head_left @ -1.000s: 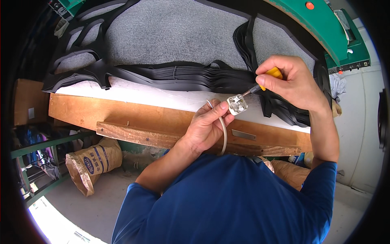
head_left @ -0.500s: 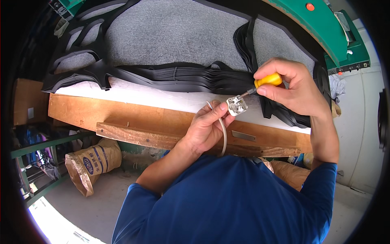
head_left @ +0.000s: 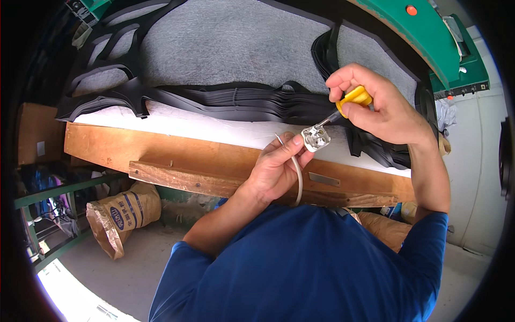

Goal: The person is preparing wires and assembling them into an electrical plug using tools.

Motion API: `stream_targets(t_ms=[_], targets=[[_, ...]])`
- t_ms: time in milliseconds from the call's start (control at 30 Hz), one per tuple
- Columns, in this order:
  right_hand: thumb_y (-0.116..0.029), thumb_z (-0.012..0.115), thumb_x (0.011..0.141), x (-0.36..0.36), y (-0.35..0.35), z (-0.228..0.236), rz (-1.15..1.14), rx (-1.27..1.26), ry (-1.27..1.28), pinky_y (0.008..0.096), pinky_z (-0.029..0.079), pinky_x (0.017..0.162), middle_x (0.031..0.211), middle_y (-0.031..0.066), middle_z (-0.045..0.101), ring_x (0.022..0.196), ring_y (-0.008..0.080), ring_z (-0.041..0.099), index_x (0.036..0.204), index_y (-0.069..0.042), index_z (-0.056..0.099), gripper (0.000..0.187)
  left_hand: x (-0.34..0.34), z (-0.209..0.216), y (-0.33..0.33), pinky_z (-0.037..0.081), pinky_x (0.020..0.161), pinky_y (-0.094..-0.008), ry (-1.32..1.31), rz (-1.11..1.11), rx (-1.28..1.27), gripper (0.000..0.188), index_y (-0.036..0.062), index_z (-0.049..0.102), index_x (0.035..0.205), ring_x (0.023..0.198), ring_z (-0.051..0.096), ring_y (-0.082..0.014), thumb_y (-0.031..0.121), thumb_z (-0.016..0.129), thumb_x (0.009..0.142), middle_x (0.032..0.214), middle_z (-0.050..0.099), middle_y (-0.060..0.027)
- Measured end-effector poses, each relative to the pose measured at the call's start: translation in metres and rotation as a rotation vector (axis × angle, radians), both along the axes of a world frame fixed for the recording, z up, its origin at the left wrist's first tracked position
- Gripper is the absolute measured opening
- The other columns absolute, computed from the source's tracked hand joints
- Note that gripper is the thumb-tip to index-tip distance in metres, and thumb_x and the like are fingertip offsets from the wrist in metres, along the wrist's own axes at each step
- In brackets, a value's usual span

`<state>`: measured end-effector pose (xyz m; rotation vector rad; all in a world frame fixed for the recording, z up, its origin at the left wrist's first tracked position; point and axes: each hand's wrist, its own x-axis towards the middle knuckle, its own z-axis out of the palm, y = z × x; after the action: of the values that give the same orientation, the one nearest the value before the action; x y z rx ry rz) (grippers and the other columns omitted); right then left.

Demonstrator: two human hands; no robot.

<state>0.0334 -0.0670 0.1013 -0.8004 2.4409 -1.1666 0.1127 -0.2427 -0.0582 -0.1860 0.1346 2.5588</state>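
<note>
My left hand (head_left: 272,170) pinches a small white electrical plug housing (head_left: 316,140) between thumb and fingers. Its inner side faces up, showing metal parts. A white cable (head_left: 299,182) passes by the same hand and hangs down towards my body, with a thin bare-looking end sticking up beside the thumb. In my right hand (head_left: 387,110) is a screwdriver (head_left: 357,97) with a yellow handle, slanting down to the left. Its tip meets the inside of the housing; the exact contact point is too small to make out.
Stacked black cut-out sheets (head_left: 252,103) and grey fabric (head_left: 225,45) cover the worktable beyond my hands. A wooden edge board (head_left: 182,177) runs along its front. Green machinery (head_left: 418,32) stands at far right. A brown paper sack (head_left: 137,214) lies at lower left.
The fingers of my right hand have opened and shifted on the screwdriver handle, which looks turned. My left hand and the housing have moved slightly right.
</note>
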Motion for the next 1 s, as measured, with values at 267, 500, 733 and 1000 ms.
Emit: stream_targets(t_ms=[267,500,733,1000], targets=[[-0.007,0.061,0.088,-0.003,-0.018,0.011,0.001,0.106,-0.018,0.0244,0.045,0.074,0.098,0.0052,0.057,0.082,0.0105,0.054,0.112,-0.002,0.053,0.026,0.001,-0.005,0.000,0.054,0.086,-0.0249,0.003,-0.003,0.015,0.022,-0.0010,0.056,0.109,0.105,0.060,-0.0185,0.012,0.061,0.092,0.111,0.061,-0.0105],[-0.006,0.067,0.082,0.000,-0.029,0.017,-0.049,0.203,0.032,0.0231,0.042,0.069,0.096,0.0009,0.055,0.077,0.0091,0.049,0.110,-0.005,0.055,0.030,0.000,-0.005,-0.002,0.053,0.087,-0.0253,0.025,0.000,0.065,0.024,-0.0007,0.055,0.111,0.109,0.057,-0.0217,0.014,0.060,0.092,0.113,0.060,-0.0114],[-0.007,0.066,0.085,0.002,-0.036,0.031,0.131,0.142,0.143,0.0274,0.049,0.069,0.092,0.0071,0.060,0.080,0.0144,0.058,0.107,-0.002,0.053,0.026,0.000,0.003,-0.005,0.054,0.086,-0.0248,0.024,0.012,0.078,0.020,0.0010,0.057,0.107,0.105,0.059,-0.0180,0.013,0.061,0.092,0.113,0.060,-0.0099],[-0.007,0.065,0.085,0.003,-0.035,0.026,0.098,0.136,0.119,0.0255,0.047,0.064,0.092,0.0061,0.058,0.075,0.0124,0.057,0.105,-0.003,0.053,0.024,-0.001,0.008,-0.005,0.053,0.085,-0.0253,0.028,0.026,0.068,0.010,0.0059,0.055,0.086,0.097,0.060,-0.0143,0.012,0.061,0.091,0.104,0.061,-0.0067]])
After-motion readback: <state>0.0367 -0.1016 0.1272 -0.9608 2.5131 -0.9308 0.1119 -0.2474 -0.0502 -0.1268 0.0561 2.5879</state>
